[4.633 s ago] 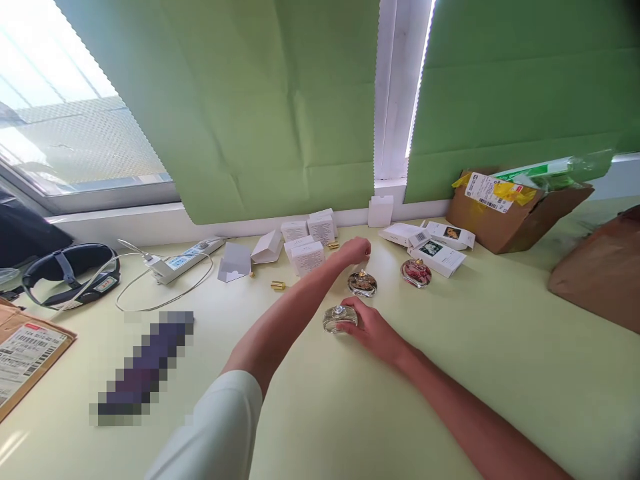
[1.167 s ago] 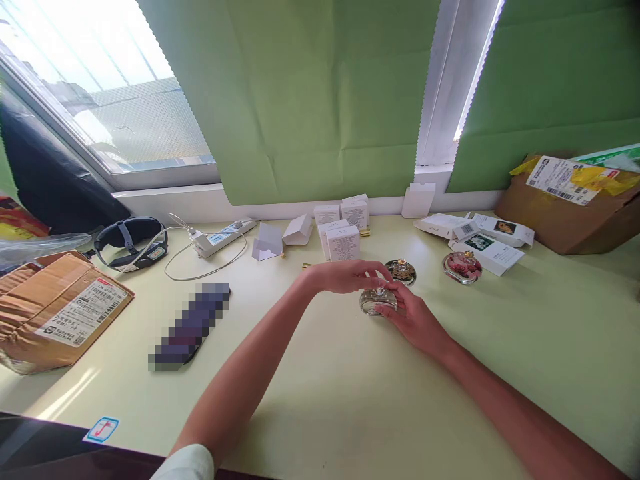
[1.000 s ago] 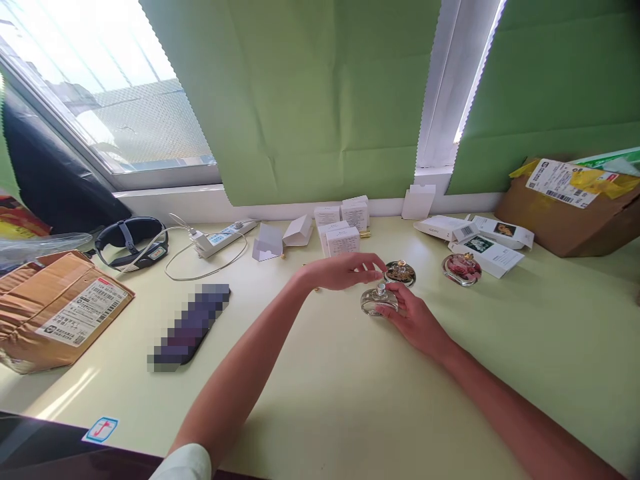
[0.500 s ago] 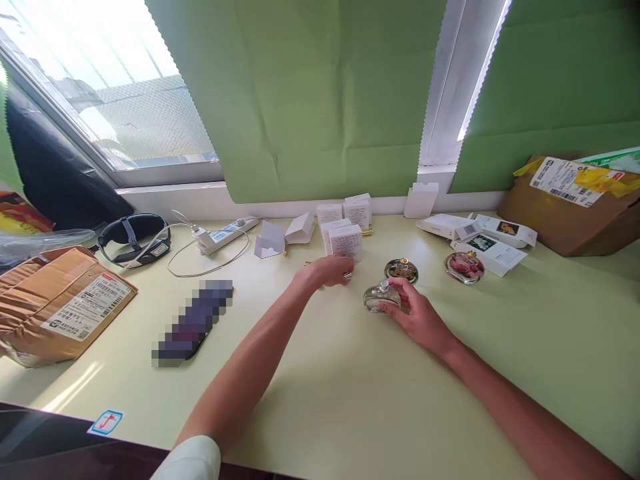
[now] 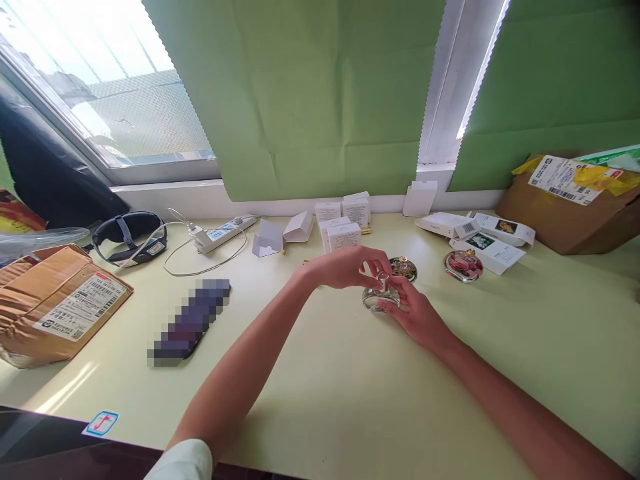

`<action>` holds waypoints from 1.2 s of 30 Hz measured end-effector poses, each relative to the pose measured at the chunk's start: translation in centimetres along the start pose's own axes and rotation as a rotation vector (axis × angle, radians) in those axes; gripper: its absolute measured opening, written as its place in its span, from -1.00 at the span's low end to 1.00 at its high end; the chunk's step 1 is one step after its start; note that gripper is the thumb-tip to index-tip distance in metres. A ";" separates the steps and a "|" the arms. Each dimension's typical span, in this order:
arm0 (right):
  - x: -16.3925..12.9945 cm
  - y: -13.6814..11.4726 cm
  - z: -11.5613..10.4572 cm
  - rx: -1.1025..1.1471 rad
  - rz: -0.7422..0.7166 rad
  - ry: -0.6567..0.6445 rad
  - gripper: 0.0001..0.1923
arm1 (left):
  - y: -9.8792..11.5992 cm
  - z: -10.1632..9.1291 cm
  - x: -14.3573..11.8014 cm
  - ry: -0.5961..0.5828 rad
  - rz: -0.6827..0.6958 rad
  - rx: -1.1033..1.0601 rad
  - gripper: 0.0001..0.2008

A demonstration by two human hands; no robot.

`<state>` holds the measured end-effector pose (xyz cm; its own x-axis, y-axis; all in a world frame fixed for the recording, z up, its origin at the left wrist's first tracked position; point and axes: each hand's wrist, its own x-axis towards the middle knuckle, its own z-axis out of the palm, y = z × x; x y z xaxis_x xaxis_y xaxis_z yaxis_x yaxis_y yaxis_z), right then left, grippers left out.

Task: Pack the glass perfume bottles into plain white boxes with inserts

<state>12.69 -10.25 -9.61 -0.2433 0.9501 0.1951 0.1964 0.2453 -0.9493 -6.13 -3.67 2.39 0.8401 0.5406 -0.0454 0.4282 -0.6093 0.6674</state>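
A small round clear glass bottle (image 5: 376, 301) stands on the pale green table (image 5: 350, 400) near its middle. My right hand (image 5: 417, 319) grips the bottle from the right side. My left hand (image 5: 350, 267) hovers over it, with the fingertips pinched around the bottle's neck. Whether something small sits between those fingertips is too small to tell. Just behind the bottle is a dark, gold-patterned bottle (image 5: 405, 268), and a pink one (image 5: 461, 265) stands further right.
Small white boxes (image 5: 343, 235) and gold caps sit behind my hands, and flat printed boxes (image 5: 483, 241) lie at the right. Cardboard boxes stand far right (image 5: 565, 220) and far left (image 5: 55, 307). A power strip (image 5: 220, 235), a black headband (image 5: 127, 230) and a blurred dark object (image 5: 187, 323) lie to the left.
My left hand went left to the table beside the white boxes, then came back over the bottle's neck. My right hand has stayed on the bottle.
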 end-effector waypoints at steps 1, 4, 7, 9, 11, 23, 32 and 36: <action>0.0 0.0 0.0 0.005 0.002 -0.002 -0.63 | -0.2 0.1 0.1 -0.007 -0.004 0.009 -0.81; -0.1 -0.1 0.0 0.002 0.009 0.005 -0.63 | -0.4 0.4 0.3 -0.002 0.003 0.029 -0.84; -0.1 0.0 0.0 -0.030 0.012 0.015 -0.63 | -0.1 0.4 0.3 0.001 0.013 0.060 -0.85; -0.1 0.1 -0.1 -0.049 0.010 0.023 -0.63 | 0.3 0.3 0.3 0.000 0.005 0.088 -0.86; -0.1 0.2 0.0 -0.065 0.001 0.031 -0.63 | 0.7 0.4 0.4 0.008 -0.007 0.120 -0.87; 0.1 -0.2 0.0 0.024 -0.012 -0.001 -0.57 | -0.1 1.1 1.0 0.011 -0.093 0.108 -0.82; -1.1 -3.8 -3.5 -0.109 0.107 -0.113 -0.61 | 2.6 -0.7 -1.6 0.093 -0.004 0.124 -0.39; -3.3 -6.2 -12.7 -0.082 0.148 -0.108 -0.67 | 3.8 -2.2 -3.0 0.243 -0.004 0.113 -0.50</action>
<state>24.38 -12.44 -1.25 -0.3054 0.9519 0.0231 0.3129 0.1232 -0.9417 -7.77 -6.27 6.69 0.7395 0.6582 0.1411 0.4774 -0.6606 0.5794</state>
